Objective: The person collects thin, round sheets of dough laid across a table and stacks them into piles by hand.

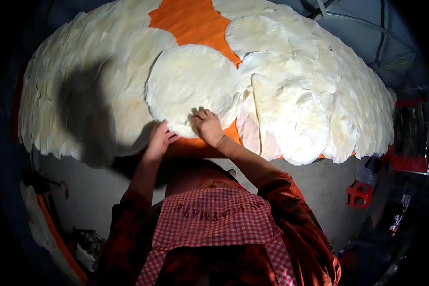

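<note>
A round, pale, flat sheet (pixel 193 81) lies on the orange surface (pixel 190 24), its left part over other pale sheets. My left hand (pixel 162 136) is at the sheet's lower left edge, fingers partly spread, with nothing visible in them. On the lower part of the same sheet rests my right hand (pixel 207 127), its fingers curled against it; whether they pinch any of it is hidden. Overlapping pale round sheets (pixel 81 90) cover the left side. More overlapping sheets (pixel 295 114) lie on the right, beside a pinkish piece (pixel 249 126).
A red plastic stool (pixel 359 194) stands on the floor at the right. Metal bars (pixel 357 18) cross the upper right. At the lower left is another orange-edged surface (pixel 57 229) with pale sheets. A checked apron (pixel 214 217) covers my front.
</note>
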Motion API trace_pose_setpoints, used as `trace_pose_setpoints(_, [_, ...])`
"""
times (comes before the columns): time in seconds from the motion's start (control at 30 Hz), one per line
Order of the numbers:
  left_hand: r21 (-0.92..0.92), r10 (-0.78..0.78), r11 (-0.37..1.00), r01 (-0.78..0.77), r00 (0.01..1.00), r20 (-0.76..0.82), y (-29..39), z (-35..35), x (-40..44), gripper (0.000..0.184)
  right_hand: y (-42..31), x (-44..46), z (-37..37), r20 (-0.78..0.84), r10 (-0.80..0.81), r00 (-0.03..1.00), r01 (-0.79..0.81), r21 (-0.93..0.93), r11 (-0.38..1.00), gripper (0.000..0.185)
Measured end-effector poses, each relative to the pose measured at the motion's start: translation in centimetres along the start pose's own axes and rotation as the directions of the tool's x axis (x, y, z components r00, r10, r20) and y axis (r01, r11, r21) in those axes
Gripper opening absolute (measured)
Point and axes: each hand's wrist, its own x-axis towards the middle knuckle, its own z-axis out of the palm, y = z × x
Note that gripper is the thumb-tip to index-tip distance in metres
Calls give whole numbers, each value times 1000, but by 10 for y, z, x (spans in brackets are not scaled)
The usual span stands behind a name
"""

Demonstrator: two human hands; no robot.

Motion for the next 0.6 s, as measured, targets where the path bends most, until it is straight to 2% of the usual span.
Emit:
trace_pose_setpoints(0.03, [-23,1,1000,-1,1000,31,0,0,0,48,1,1,1,-40,11,999,-10,25,1000,19])
trace_pose_setpoints(0.13, [-44,-44,998,45,999,14,7,8,-6,49,-11,1,-19,0,-25,1000,25,49,998,17])
trace_pose_setpoints(0.17, [-50,-55,997,54,999,-2,6,8,-4,49,-11,-6,-16,32,-42,999,41,14,999,21])
trace_pose_setpoints(0.27, [82,24,996,-20,999,-46,3,11,-4,48,-9,-17,-10,-36,-84,996,85,23,996,31])
trace_pose_setpoints(0.3, [92,34,995,-27,997,-67,2,11,-1,48,-9,-19,-9,10,-58,998,58,34,998,39])
trace_pose_setpoints(0.4, [112,57,993,-40,986,-158,-3,16,0,47,-11,-21,-14,40,-34,999,31,63,998,42])
trace_pose_setpoints(0.47, [110,93,992,-68,964,-248,-2,27,-3,43,-12,-22,-20,6,-38,999,38,47,998,42])
trace_pose_setpoints(0.6, [483,411,850,-209,837,-361,-3,46,-17,43,-15,-27,-46,-25,-7,1000,10,90,996,40])
